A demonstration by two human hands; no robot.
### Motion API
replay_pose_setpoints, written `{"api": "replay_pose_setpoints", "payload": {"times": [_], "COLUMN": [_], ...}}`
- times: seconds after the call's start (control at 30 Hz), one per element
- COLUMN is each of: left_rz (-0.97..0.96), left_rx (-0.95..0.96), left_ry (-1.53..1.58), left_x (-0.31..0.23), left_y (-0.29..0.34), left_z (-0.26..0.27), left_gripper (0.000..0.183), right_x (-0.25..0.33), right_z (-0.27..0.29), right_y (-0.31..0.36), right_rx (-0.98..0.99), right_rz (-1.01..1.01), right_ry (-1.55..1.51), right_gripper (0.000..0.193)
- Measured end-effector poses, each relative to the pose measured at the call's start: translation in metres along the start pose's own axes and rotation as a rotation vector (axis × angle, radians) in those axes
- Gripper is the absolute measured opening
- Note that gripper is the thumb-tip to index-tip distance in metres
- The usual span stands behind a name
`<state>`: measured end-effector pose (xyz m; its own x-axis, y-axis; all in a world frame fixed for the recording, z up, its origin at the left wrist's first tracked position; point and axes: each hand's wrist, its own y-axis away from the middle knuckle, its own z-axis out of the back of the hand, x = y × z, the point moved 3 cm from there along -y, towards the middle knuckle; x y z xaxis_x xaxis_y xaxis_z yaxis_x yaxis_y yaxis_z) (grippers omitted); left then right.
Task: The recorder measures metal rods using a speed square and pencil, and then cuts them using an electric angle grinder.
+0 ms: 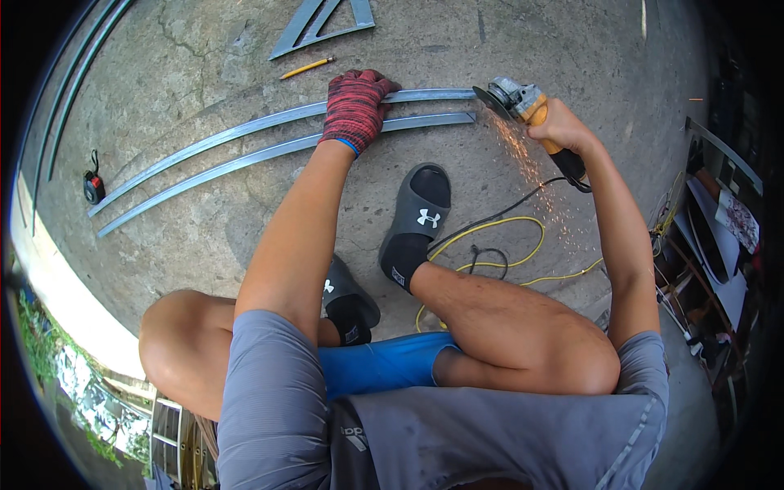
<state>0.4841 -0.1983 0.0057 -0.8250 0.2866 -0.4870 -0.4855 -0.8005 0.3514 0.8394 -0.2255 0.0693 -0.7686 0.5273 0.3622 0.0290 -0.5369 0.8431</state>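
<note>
My left hand (356, 106), in a red and black knit glove, grips the farther of two grey metal bars and presses it to the concrete. That farther metal bar (245, 129) runs from lower left to the grinder; the nearer metal bar (220, 170) lies alongside, passing by the wrist. My bare right hand (562, 126) is wrapped round a yellow and black angle grinder (523, 100). Its disc (490, 104) meets the right end of the farther bar. Orange sparks (523, 159) stream down and to the right from there. The left fingertips are partly hidden.
A pencil (307, 68) and a metal speed square (322, 41) lie beyond my left hand. On the left are a tape measure (94, 188) and more metal bars (77, 86). A yellow cord (523, 219) loops near my sandalled foot (418, 208). Clutter (719, 237) stands at right.
</note>
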Motion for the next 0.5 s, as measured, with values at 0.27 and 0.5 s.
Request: {"api": "replay_pose_setpoints", "payload": {"times": [0.27,0.5], "left_rz": [0.012,0.014], "left_rx": [0.015,0.011], "left_ry": [0.003,0.005], "left_x": [0.000,0.000], "left_y": [-0.001,-0.001], "left_z": [0.003,0.001], "left_gripper": [0.038,0.039], "right_x": [0.007,0.010], "right_z": [-0.003,-0.002], "right_y": [0.003,0.004], "right_rx": [0.001,-0.010], "right_rz": [-0.023,-0.035], "right_ry": [-0.027,0.011], "right_gripper": [0.023,0.022]}}
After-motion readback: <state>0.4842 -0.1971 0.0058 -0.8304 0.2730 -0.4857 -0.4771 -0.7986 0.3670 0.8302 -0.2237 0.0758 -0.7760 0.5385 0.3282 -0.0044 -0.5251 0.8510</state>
